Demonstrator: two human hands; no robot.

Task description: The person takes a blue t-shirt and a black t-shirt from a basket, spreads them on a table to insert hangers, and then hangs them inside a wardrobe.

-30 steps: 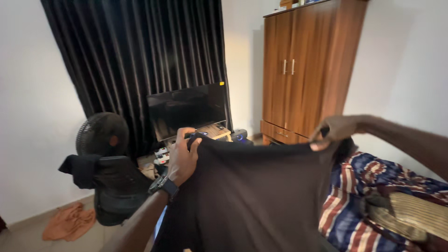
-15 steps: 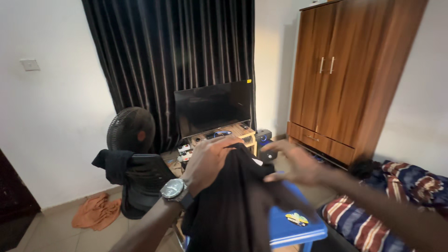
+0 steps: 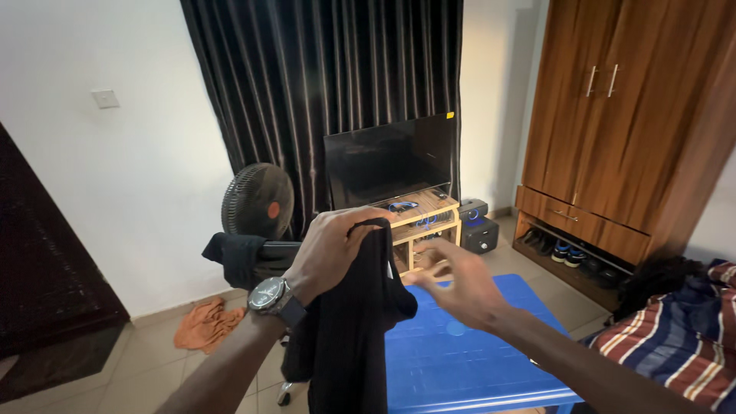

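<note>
While the left hand (image 3: pixel 331 249) grips a black garment (image 3: pixel 354 322), the right hand (image 3: pixel 454 285) hovers beside it, fingers (image 3: pixel 429 249) spread.

Left hand (image 3: pixel 331 247): raised above the blue table (image 3: pixel 491 368), fingers curled shut in a pinch grip, wrist bent, watch on wrist, forearm running up from lower left. Right hand (image 3: pixel 458 285): over the same table, just right of the left, fingers spread and loose, gripping nothing.
</note>
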